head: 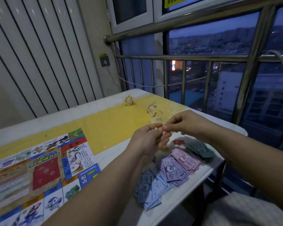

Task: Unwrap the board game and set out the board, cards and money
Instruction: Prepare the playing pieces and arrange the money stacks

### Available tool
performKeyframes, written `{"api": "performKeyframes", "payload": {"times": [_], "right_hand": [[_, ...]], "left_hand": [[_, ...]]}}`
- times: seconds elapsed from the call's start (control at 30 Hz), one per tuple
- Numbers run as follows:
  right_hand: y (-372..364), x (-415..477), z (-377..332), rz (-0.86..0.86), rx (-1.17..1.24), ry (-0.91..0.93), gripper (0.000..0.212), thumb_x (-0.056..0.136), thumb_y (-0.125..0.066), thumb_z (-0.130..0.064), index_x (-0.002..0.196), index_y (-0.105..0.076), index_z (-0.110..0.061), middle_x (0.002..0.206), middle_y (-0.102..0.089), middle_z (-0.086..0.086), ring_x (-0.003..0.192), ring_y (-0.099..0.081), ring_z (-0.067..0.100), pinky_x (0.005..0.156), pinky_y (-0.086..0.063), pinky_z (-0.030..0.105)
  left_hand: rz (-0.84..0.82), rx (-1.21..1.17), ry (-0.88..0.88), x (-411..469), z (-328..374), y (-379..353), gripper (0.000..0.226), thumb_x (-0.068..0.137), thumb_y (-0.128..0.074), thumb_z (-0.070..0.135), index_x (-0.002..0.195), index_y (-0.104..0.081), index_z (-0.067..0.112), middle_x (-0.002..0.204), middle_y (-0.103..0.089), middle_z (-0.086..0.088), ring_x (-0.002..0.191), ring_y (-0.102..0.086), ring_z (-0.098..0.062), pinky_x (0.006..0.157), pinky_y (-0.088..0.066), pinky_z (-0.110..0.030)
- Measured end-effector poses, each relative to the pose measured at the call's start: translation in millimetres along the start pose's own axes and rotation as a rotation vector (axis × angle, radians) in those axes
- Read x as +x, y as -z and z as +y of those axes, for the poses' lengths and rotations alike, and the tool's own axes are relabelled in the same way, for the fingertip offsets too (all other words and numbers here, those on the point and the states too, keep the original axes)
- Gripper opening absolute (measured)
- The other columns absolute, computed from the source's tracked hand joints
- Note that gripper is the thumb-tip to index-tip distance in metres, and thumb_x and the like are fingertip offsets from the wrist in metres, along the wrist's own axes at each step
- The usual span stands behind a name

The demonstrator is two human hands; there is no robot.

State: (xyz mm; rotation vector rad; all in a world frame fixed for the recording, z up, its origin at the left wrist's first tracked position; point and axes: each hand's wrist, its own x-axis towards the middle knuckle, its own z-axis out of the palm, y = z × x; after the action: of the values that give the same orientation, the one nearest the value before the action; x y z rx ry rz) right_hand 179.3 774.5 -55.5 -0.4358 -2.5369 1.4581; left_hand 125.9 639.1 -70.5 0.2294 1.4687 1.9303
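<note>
The game board (39,170) lies unfolded on the left of the table, printed with cartoon creatures. Play money lies fanned in piles on the right: blue (151,188), purple (173,170), pink (186,159) and dark green (198,150). A small stack of cards (156,119) sits beyond my hands. Both hands meet above the table. My left hand (149,141) and my right hand (185,123) pinch the same small colourful item (162,130), mostly hidden by the fingers. A red piece (178,141) lies just under them.
Two crumpled wrapper balls (129,100) (151,109) lie at the far side of the yellow table (104,121). A metal railing (186,57) and windows stand behind the table. A radiator fills the left wall. A cushion (245,209) sits at the lower right.
</note>
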Motion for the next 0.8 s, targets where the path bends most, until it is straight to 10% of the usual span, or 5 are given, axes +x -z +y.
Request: {"api": "performKeyframes", "payload": {"times": [0.23, 0.43, 0.8], "right_hand": [[17, 3, 17, 0.114, -0.028, 0.021, 0.006, 0.083, -0.07, -0.022, 0.078, -0.071, -0.019, 0.074, -0.069, -0.008, 0.063, -0.058, -0.004, 0.058, -0.04, 0.011], [8, 13, 35, 0.168, -0.505, -0.015, 0.018, 0.089, -0.063, -0.033, 0.095, -0.074, -0.02, 0.097, -0.07, -0.005, 0.081, -0.055, 0.008, 0.073, -0.04, 0.026], [-25, -4, -2, -0.094, -0.05, 0.101, 0.006, 0.084, -0.071, -0.021, 0.081, -0.072, -0.015, 0.07, -0.066, -0.008, 0.051, -0.053, -0.009, 0.045, -0.036, 0.005]], "left_hand": [[0.016, -0.185, 0.142, 2, 0, 1, 0.022, 0.097, -0.051, 0.009, 0.115, -0.057, -0.002, 0.106, -0.064, -0.023, 0.08, -0.069, -0.022, 0.057, -0.059, -0.026], [-0.045, -0.302, 0.218, -7, 1, 15, 0.031, 0.099, -0.032, 0.005, 0.123, -0.048, -0.006, 0.111, -0.062, -0.027, 0.09, -0.064, -0.031, 0.072, -0.05, -0.04], [-0.086, -0.088, 0.124, -9, -5, 35, 0.023, 0.098, -0.038, -0.005, 0.113, -0.056, -0.008, 0.093, -0.063, -0.023, 0.074, -0.064, -0.017, 0.061, -0.057, -0.02]]}}
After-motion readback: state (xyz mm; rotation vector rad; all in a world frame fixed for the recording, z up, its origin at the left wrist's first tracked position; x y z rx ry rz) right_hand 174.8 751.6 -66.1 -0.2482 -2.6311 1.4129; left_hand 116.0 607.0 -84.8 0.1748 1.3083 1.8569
